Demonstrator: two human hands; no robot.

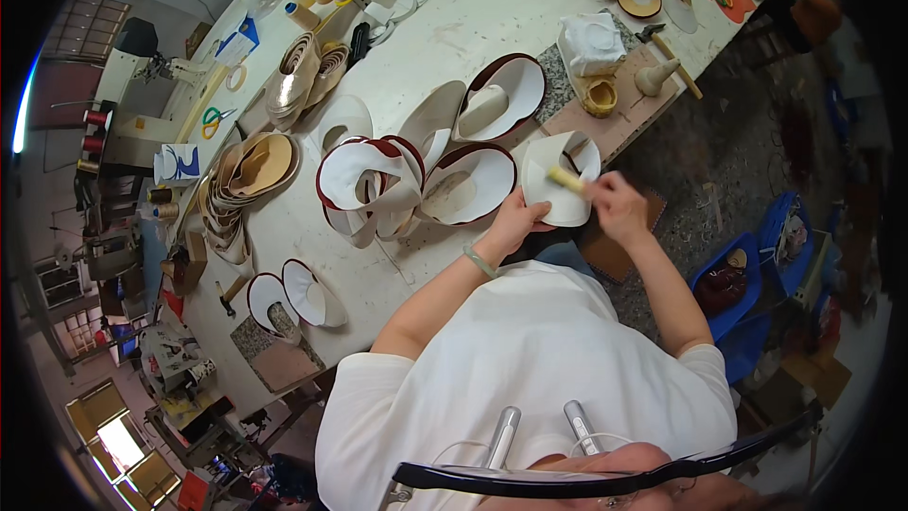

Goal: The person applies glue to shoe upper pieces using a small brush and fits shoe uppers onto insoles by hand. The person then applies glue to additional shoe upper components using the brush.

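Observation:
Near the table's front edge, my left hand (518,220) grips the lower edge of a white shoe upper (541,166). Its fingers are wrapped round the material, with the thumb on top. My right hand (619,206) is closed on a short yellowish brush (567,180), which is blurred and lies across the upper's face. Just left of my hands, several white shoe uppers with dark red rims (470,185) lie on the table; another such upper (518,95) is behind them.
A glue pot (602,97) stands on a board beside a white wrapped block (593,43) and a hammer (676,61). Stacked beige uppers (248,170), scissors (214,120) and two red-rimmed uppers (314,295) occupy the left. Blue plastic baskets (733,289) stand on the floor to the right.

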